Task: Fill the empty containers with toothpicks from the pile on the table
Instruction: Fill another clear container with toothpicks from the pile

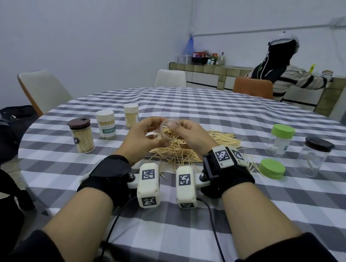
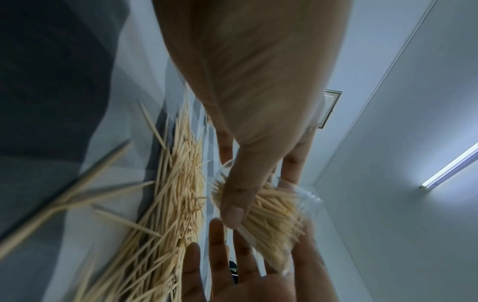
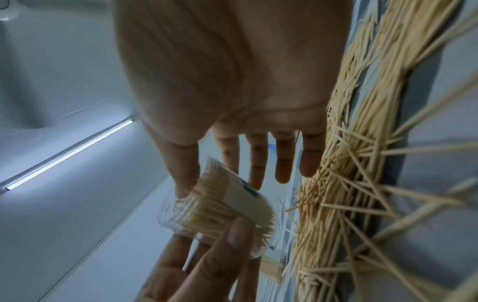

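Both hands, left hand (image 1: 142, 137) and right hand (image 1: 192, 135), gripping toothpick-filled clear container (image 1: 169, 130), mouth tilted toward camera.

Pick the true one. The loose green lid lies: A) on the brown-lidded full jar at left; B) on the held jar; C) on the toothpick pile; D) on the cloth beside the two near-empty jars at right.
D: the green lid lies flat on the checked cloth, near the green-capped jar and brown-capped jar, apart from the pile.

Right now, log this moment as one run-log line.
stage: filling | left hand: holds clear container | right hand: holds container too | pile: remains on table | green lid: off
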